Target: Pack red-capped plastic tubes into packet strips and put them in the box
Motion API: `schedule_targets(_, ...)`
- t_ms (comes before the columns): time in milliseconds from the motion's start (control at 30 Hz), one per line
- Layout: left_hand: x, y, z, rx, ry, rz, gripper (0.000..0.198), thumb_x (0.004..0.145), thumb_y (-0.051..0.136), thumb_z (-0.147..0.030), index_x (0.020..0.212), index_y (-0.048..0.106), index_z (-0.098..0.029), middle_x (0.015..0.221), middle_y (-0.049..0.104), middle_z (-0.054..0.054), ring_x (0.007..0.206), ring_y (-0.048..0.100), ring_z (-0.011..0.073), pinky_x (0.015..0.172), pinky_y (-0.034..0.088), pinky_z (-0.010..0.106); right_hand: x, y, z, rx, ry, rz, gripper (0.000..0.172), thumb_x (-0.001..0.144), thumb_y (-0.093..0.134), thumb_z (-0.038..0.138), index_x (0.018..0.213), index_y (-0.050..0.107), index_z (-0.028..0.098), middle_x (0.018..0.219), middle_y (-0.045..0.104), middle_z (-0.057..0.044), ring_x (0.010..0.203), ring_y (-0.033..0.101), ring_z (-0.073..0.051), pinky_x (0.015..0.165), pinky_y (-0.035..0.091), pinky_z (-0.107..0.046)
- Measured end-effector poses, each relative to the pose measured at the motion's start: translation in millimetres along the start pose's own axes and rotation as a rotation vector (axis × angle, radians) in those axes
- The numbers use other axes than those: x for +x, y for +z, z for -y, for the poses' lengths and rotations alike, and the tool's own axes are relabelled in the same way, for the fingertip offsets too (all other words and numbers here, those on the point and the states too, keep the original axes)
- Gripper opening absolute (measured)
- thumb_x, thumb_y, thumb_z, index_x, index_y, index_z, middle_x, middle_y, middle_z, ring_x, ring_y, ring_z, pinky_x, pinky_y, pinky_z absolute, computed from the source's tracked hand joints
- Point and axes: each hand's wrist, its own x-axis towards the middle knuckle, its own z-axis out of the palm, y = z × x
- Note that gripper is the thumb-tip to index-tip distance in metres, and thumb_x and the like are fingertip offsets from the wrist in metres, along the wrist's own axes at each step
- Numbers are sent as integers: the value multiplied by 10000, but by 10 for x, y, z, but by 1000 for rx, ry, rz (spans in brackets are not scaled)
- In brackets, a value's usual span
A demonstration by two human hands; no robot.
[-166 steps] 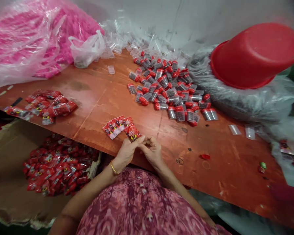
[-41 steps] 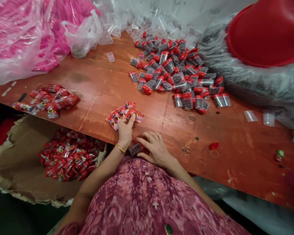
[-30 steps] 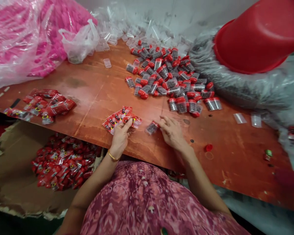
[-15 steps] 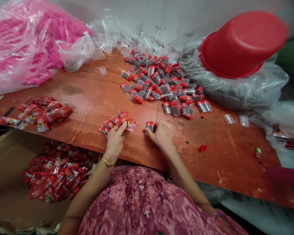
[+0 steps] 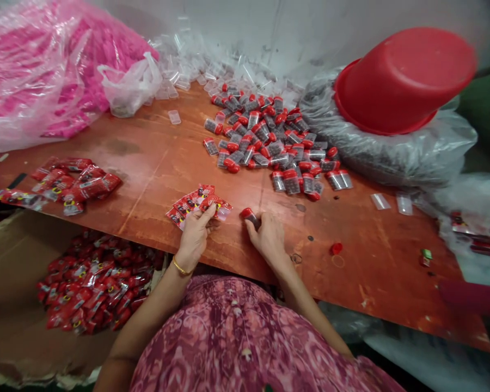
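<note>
My left hand (image 5: 196,231) pinches a fan of flat red printed packets (image 5: 190,204), held just over the table's front part. To its right, my right hand (image 5: 268,235) is closed around a small clear container (image 5: 250,216) with a red lid and dark contents. The container tilts, its lid pointing up and left. Beyond both hands lies a heap of similar red-lidded containers (image 5: 261,133) with dark contents. Filled red packets (image 5: 79,185) form a small pile at the left of the table.
A cardboard box (image 5: 12,305) below the table edge holds many red packets (image 5: 93,283). At the back are a pink-filled plastic bag (image 5: 61,65), loose clear containers (image 5: 212,65) and a red bucket (image 5: 404,81) upside down on a grey plastic sack (image 5: 392,158). A red cap (image 5: 336,249) lies right.
The container in my right hand has tipped, its lid turning to the upper left. My left hand keeps its hold on the packets, which have shifted slightly.
</note>
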Motion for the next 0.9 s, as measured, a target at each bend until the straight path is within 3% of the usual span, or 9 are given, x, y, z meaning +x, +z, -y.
schedule_targets(133, 5, -27, -3, -3, -13, 9, 325, 511, 829, -360, 632, 613, -149, 507, 621, -37, 440, 560, 76, 459, 457, 182, -74, -36, -17, 372, -2, 36, 260, 848, 471, 410, 951, 511, 175, 743, 599, -38, 621, 556, -176, 608, 448, -311)
schedule_targets(267, -3, -17, -21, 13, -62, 27, 332, 511, 829, -370, 617, 608, -146, 487, 611, -30, 432, 559, 80, 458, 460, 184, -150, -216, -6, 608, -136, 67, 324, 903, 400, 389, 1157, 482, 205, 902, 628, -51, 718, 595, -165, 660, 492, -307)
schedule_targets(400, -22, 2, -35, 44, -103, 46, 318, 514, 826, -362, 590, 601, -150, 482, 614, -17, 420, 558, 87, 441, 443, 185, -165, -412, 21, 493, -454, 59, 386, 919, 380, 329, 1290, 453, 253, 1081, 605, -80, 949, 576, -207, 829, 478, -378)
schedule_targets(533, -25, 2, -20, 103, -86, 81, 292, 542, 811, -359, 599, 621, -145, 513, 631, -4, 441, 571, 99, 452, 443, 197, -143, -451, 30, 329, -631, 37, 404, 894, 449, 318, 1293, 479, 257, 992, 574, -84, 867, 543, -205, 756, 476, -371)
schedule_targets(800, -40, -10, -2, 238, 2, 111, 316, 538, 805, -399, 566, 634, -134, 508, 635, 17, 452, 568, 103, 477, 443, 202, -120, -392, 53, 293, -658, 19, 381, 871, 515, 280, 1252, 516, 286, 961, 546, -71, 870, 529, -202, 743, 476, -358)
schedule_targets(900, -47, -16, 5, 283, 69, 108, 316, 533, 805, -401, 573, 652, -127, 494, 625, 8, 444, 540, 90, 468, 418, 193, -116, -361, 50, 334, -599, 5, 412, 866, 514, 270, 1276, 480, 262, 1017, 555, -86, 916, 541, -214, 775, 486, -373)
